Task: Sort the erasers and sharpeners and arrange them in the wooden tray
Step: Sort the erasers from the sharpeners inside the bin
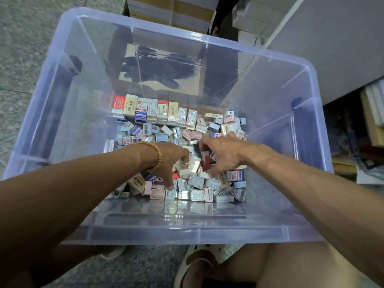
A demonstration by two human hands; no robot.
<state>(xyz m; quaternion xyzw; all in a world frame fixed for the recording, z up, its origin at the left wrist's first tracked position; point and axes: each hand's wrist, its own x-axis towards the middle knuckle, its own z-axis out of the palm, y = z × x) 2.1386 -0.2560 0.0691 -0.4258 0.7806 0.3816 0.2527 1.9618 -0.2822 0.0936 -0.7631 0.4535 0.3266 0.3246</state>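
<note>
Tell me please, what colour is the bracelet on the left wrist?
The beaded bracelet is light tan, like wood; the head view shows it.

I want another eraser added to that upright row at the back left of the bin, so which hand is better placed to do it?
Probably the left hand. It lies on the same side as the upright row of erasers; the right hand would have to cross over.

The large clear plastic storage bin (187,233) is being viewed closely from overhead by one head-worn camera, facing twelve o'clock and downward.
</note>
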